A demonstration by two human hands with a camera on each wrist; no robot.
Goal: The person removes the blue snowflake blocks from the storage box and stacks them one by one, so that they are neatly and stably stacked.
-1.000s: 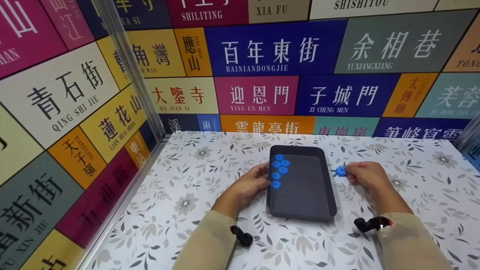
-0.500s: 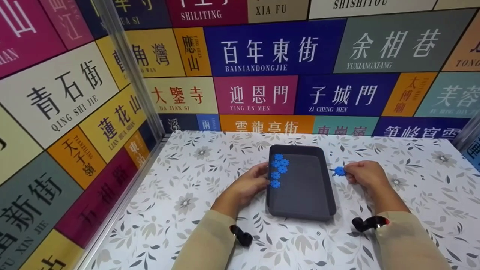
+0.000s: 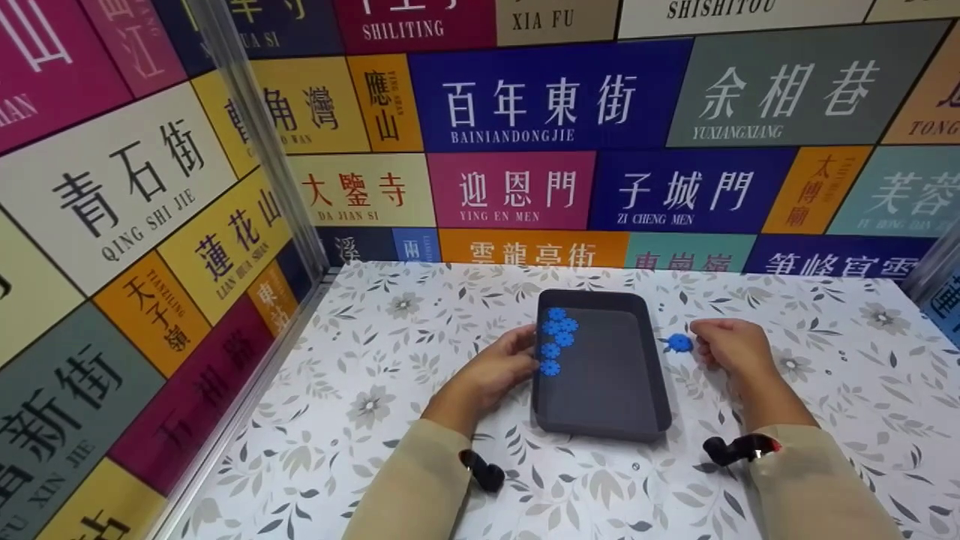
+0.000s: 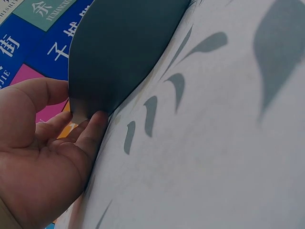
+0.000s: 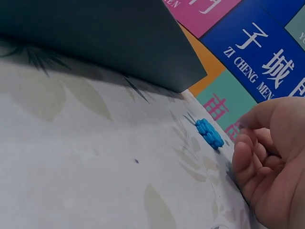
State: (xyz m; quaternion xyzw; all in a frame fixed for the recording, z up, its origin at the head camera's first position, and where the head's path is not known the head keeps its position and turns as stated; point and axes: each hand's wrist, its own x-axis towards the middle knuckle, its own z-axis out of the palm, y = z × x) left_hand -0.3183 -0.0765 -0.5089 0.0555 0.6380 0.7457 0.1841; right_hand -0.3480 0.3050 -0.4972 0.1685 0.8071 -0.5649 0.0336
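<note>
A dark grey rectangular tray (image 3: 600, 382) rests on the table. Several flat blue snowflake discs (image 3: 564, 339) lie inside it along the left wall. At the tray's left side, my left hand (image 3: 495, 367) holds its wall, thumb and fingers meeting the edge in the left wrist view. To the right of the tray, more blue snowflake discs (image 5: 208, 134) sit on the tablecloth, seemingly in a small stack; their number is unclear. My right hand (image 3: 735, 349) hovers just beside them, fingers curled and apart from the discs, with nothing visible between thumb and fingertips.
The table wears a white cloth (image 3: 352, 480) printed with grey leaves and flowers. Behind and to the left rise walls of coloured street-name panels (image 3: 517, 191), with a metal corner post (image 3: 281, 157). Black devices (image 3: 739, 448) are strapped to both wrists.
My right hand, earlier pinching the blue discs at their right side, has let go and drawn slightly away. My left hand and the tray have stayed in place.
</note>
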